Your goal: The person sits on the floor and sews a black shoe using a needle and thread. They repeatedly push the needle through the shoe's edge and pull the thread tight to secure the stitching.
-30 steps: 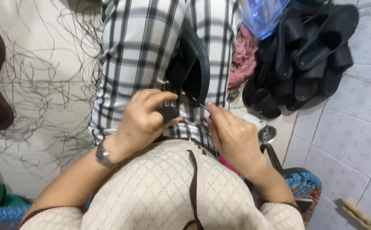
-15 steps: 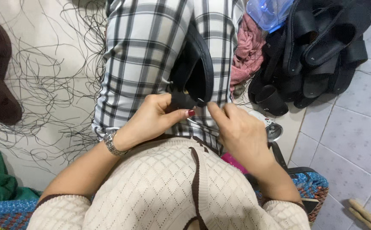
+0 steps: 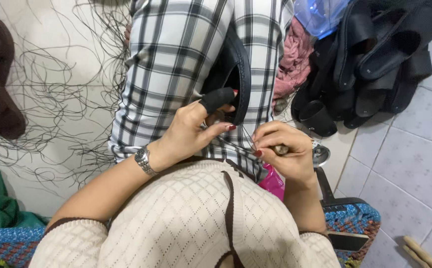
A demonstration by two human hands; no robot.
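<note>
Plaid cloth [image 3: 176, 64], black, grey and white, is the biggest thing I see; it lies under both hands and runs up and away from them. On it, just above my left hand [image 3: 188, 131], rests a black shoe piece [image 3: 236, 74], curved, with a raised rim. My left hand is closed on its lower edge: a black thumb cover [image 3: 217, 98] presses on the piece and the fingers curl beneath it. A silver wristwatch [image 3: 143, 160] sits on that wrist.

My right hand [image 3: 283, 151] is just to the right of the left one and slightly lower, fingers pinched tight around a small brownish tool [image 3: 279, 149]; I cannot tell what kind it is. A thin dark thread [image 3: 246, 135] runs between the pinch and the shoe piece.

Up and to the right of the right hand lies a heap of black sandal parts [image 3: 375, 54], with a crumpled pink cloth [image 3: 290, 64] beside it and a clear blue plastic bag [image 3: 320, 15] above that; no label shows on the bag. Loose black threads [image 3: 52, 99] sprawl over the pale floor far left of the left hand. Pale grey floor tiles [image 3: 414, 164] lie right of the right hand. Below both arms is a blue woven mat [image 3: 355, 218], with a dark phone [image 3: 347, 240] lying on it.
</note>
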